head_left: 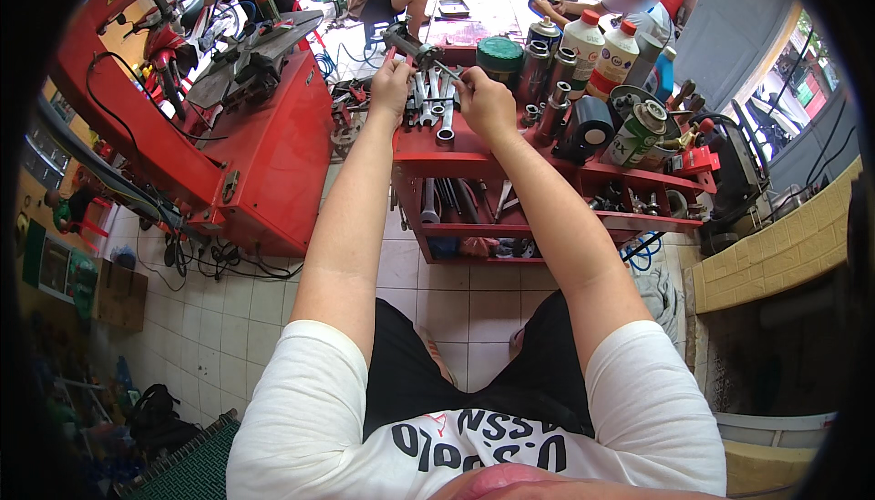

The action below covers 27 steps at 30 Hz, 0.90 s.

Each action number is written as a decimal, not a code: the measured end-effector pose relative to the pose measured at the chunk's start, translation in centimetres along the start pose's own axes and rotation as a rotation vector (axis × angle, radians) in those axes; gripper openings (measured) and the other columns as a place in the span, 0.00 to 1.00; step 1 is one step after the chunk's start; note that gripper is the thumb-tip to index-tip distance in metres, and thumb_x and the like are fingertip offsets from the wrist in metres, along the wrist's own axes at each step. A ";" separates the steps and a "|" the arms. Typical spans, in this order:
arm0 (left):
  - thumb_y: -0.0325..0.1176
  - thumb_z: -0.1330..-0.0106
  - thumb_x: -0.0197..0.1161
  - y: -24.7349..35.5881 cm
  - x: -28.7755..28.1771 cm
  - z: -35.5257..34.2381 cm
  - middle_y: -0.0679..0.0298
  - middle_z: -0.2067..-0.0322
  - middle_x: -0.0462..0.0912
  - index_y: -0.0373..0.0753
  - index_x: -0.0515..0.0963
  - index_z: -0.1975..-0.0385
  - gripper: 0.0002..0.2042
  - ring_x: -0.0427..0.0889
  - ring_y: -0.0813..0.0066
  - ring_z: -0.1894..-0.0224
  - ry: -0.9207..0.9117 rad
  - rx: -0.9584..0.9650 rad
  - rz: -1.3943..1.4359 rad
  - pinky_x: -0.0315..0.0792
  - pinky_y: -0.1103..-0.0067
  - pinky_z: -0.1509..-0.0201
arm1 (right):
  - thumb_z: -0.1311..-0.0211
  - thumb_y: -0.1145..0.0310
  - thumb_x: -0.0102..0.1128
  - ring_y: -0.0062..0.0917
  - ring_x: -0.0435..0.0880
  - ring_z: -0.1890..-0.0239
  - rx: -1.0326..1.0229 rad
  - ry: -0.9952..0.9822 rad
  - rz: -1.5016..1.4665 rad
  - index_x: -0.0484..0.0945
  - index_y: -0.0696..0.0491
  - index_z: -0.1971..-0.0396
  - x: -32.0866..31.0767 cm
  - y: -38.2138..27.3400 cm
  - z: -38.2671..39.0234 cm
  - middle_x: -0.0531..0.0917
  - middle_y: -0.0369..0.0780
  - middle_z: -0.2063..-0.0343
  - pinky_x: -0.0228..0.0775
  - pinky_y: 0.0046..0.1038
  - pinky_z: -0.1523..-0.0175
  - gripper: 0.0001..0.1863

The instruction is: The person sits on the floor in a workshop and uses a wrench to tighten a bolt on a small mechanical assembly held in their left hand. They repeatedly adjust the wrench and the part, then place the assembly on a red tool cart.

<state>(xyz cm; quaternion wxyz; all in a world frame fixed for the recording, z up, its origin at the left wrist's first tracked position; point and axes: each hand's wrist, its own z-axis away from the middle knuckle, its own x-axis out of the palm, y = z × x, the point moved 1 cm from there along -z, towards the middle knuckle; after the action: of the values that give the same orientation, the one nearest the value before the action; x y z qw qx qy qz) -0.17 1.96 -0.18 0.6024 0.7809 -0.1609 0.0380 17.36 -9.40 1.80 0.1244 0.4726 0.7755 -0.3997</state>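
A red tool cart (437, 170) stands in front of the person, with both arms stretched over its near edge. The right hand (488, 102) is curled, its thumb and fingers seemingly pinching the near, right end of a rod; the left hand (392, 88) is bent closed, but whether it grips anything cannot be told. A green tub (499, 58) stands just beyond the right hand. A dark grey metal piece (406, 42) lies just past the left hand. Between and below the hands, a combination wrench (447, 121) points away from the person. The thin metal rod (448, 71) slants between the hands, far-left to near-right, nearer the right.
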 end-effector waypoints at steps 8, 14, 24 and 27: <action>0.34 0.38 0.66 -0.4 -0.3 -0.4 0.75 0.83 0.67 0.44 0.70 0.75 0.11 0.63 0.87 0.83 0.061 0.129 -0.148 0.58 0.85 0.78 | 0.37 0.58 0.63 0.45 0.85 0.69 -0.012 -0.013 0.005 0.79 0.49 0.64 0.3 -0.3 -0.1 0.86 0.44 0.73 0.74 0.44 0.66 0.11; 0.32 0.39 0.66 1.4 1.3 1.0 0.74 0.81 0.68 0.44 0.69 0.76 0.10 0.64 0.85 0.82 0.065 0.005 -0.095 0.59 0.84 0.77 | 0.37 0.58 0.64 0.45 0.85 0.69 0.012 -0.013 0.027 0.79 0.49 0.65 0.0 0.3 0.0 0.85 0.43 0.74 0.74 0.43 0.66 0.11; 0.30 0.40 0.64 0.5 0.5 0.5 0.75 0.81 0.68 0.45 0.68 0.76 0.10 0.62 0.87 0.83 0.009 0.016 -0.003 0.58 0.85 0.78 | 0.37 0.58 0.64 0.45 0.85 0.69 -0.017 0.008 -0.001 0.78 0.49 0.64 0.3 0.2 0.0 0.85 0.44 0.74 0.74 0.44 0.66 0.11; 0.32 0.39 0.66 1.3 0.8 1.1 0.76 0.82 0.68 0.45 0.69 0.76 0.10 0.62 0.88 0.84 0.014 -0.001 0.040 0.58 0.86 0.78 | 0.37 0.57 0.63 0.45 0.85 0.69 0.003 0.007 0.001 0.78 0.49 0.64 0.1 0.1 0.0 0.85 0.44 0.75 0.74 0.44 0.66 0.11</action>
<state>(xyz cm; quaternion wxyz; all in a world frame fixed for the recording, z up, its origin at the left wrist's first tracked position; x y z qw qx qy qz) 0.07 0.46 0.98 0.6030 0.7769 -0.1726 0.0553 17.41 -9.28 1.70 0.1211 0.4745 0.7753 -0.3989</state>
